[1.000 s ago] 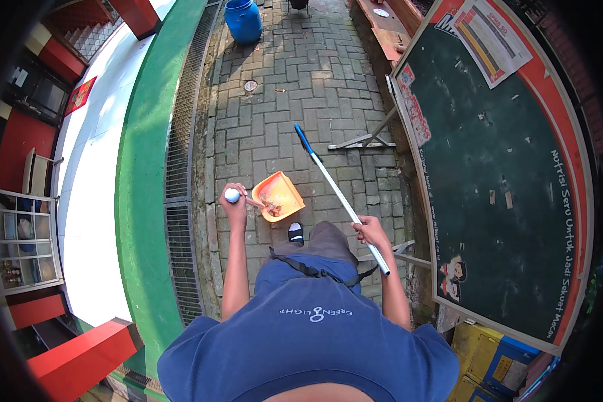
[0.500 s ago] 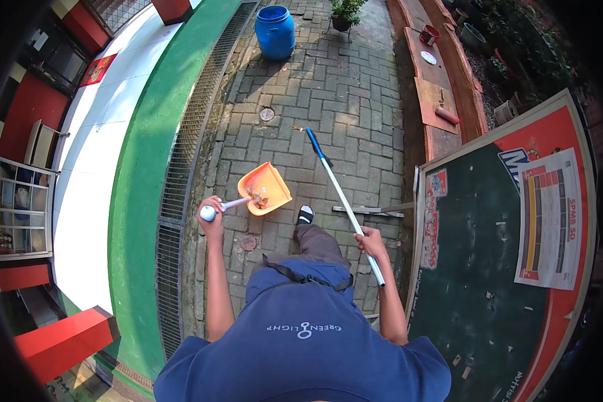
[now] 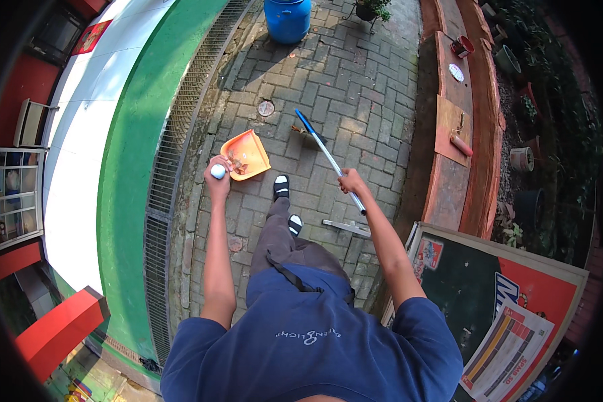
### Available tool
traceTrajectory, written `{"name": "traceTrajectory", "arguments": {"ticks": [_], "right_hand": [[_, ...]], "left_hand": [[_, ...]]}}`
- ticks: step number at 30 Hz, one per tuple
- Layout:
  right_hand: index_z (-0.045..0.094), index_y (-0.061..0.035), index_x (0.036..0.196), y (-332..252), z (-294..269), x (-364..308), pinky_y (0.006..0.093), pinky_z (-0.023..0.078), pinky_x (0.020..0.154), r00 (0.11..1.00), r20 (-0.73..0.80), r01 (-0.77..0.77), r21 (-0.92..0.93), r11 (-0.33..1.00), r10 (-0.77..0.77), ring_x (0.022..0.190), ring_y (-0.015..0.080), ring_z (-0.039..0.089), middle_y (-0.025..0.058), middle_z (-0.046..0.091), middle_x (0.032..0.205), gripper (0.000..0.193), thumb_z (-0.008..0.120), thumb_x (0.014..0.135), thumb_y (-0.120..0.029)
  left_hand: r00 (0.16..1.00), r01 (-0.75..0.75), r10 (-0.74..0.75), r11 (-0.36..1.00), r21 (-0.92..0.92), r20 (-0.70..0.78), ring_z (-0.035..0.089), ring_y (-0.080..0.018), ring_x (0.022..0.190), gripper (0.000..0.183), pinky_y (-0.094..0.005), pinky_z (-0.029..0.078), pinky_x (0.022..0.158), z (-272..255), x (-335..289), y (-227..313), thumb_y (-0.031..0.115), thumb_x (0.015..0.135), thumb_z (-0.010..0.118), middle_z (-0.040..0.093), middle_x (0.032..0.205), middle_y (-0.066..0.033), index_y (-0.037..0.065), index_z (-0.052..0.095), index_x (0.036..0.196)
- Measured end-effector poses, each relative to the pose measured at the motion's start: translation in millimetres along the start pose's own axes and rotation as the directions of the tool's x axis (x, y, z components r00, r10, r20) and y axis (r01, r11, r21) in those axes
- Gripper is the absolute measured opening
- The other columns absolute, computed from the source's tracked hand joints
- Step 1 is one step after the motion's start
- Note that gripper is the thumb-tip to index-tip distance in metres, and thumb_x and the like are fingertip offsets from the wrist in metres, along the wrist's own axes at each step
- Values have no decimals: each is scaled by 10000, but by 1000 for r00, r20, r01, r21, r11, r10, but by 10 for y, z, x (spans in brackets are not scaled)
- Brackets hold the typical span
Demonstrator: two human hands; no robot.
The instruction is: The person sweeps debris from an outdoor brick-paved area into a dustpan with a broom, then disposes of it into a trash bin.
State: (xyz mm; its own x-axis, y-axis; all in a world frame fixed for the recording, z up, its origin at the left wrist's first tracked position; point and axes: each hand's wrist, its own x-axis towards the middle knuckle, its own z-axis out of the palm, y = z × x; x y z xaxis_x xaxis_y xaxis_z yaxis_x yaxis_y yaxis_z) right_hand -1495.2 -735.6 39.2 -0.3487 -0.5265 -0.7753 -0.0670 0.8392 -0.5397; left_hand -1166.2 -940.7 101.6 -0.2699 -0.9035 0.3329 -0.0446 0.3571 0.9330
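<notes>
A brick-paved yard (image 3: 355, 87) runs between a green-painted strip (image 3: 124, 167) with a metal drain grate (image 3: 174, 154) on the person's left and a raised red-brown ledge (image 3: 449, 181) on the right. A blue barrel (image 3: 287, 18) stands at the far end of the paving; a dark signboard (image 3: 489, 301) leans near the person's right shoulder. The person, in a blue shirt, stands over the bricks with both arms out in front. The right hand (image 3: 350, 182) is closed around the upper part of a broom (image 3: 328, 159); its long handle slants away from the fingers, forward and to the left, ending in a blue section and a dark head that touches the paving well ahead of the feet. The left hand (image 3: 218, 175) is wrapped around the white-tipped grip of an orange dustpan (image 3: 246, 155), which lies just beyond that hand with its mouth turned toward the broom head and a few dry leaves (image 3: 235, 163) in it. Broom head and pan sit near each other, the pan on the left, the left hand being the nearer to it.
</notes>
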Motion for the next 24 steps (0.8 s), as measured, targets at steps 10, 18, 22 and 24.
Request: {"name": "traceTrajectory", "arguments": {"ticks": [10,18,22,24], "right_hand": [[536,83,805,-934,-29,1338,283,372,355,978,170,-166,268,949,123,412,154,471,101,497,558,103,492,762,1],[551,71,738,-1639,422,1379,289,391,384,954,294,-51,-14,999,52,429,148,505,85,528,548,118,508,725,-38],[520,51,954,-1650,672,1148,246,359,369,899,437,-55,55,997,26,422,103,442,31,463,544,221,492,750,-27],[474,36,1171,-1681,876,1002,227,347,368,871,490,-51,7,999,41,438,83,418,6,432,563,399,490,776,-19]], "left_hand": [[991,117,-122,990,85,53,556,-206,794,209,-339,407,845,200,781,-845,-139,631,495,596,702,-65,49,411,594],[969,246,-246,969,-6,34,576,-203,844,217,-321,428,816,-50,1222,-1284,-165,633,461,613,758,-95,37,394,593],[930,368,-362,923,-115,67,572,-224,907,205,-349,422,847,-43,1337,-1308,-158,631,456,619,774,-99,39,404,610],[934,357,-351,929,-100,69,565,-237,943,204,-361,407,873,-81,1355,-1347,-140,645,463,622,793,-105,50,401,607]]}}
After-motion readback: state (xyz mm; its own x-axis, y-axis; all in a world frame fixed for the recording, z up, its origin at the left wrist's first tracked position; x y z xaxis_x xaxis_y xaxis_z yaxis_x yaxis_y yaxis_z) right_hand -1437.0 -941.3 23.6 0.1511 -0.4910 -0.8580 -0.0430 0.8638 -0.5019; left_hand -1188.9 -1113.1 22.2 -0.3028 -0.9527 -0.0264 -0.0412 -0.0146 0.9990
